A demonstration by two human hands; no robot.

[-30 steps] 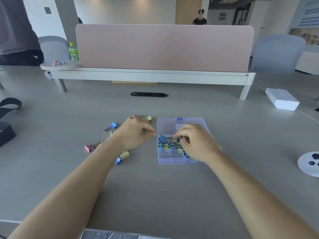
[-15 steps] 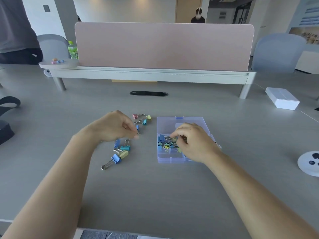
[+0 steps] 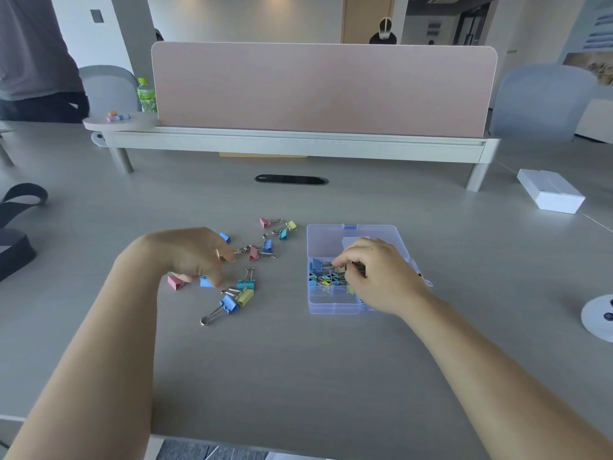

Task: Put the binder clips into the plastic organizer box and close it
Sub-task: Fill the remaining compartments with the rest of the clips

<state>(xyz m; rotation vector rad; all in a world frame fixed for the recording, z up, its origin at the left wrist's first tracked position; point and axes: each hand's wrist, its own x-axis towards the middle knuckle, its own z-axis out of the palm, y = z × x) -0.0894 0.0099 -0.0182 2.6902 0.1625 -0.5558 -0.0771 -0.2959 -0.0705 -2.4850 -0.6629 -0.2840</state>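
I have the plastic organizer box [image 3: 331, 308] sitting on the grey table [image 3: 298, 376] a little right of centre, a blue latch [image 3: 350, 226] on its far rim. The right hand [image 3: 381, 280] is over the box's right half, fingers curled down, and the thumb and forefinger [image 3: 338, 262] are closed together on the stored clips [image 3: 323, 282], a blue, yellow and green heap filling the middle compartments. The loose binder clips [image 3: 245, 295] lie scattered on the table left of the box and well apart from it. The left hand [image 3: 189, 254] hangs over the near-left part of that scatter, knuckles up and fingers bent downward. Its fingertips touch a blue clip [image 3: 206, 282], a pink clip [image 3: 175, 282] lies just beside the heel of the hand, and I cannot tell whether anything is actually gripped. A green bottle [image 3: 146, 97] stands at the far left by the pink divider [image 3: 321, 91]; its label carries print too blurred to read.
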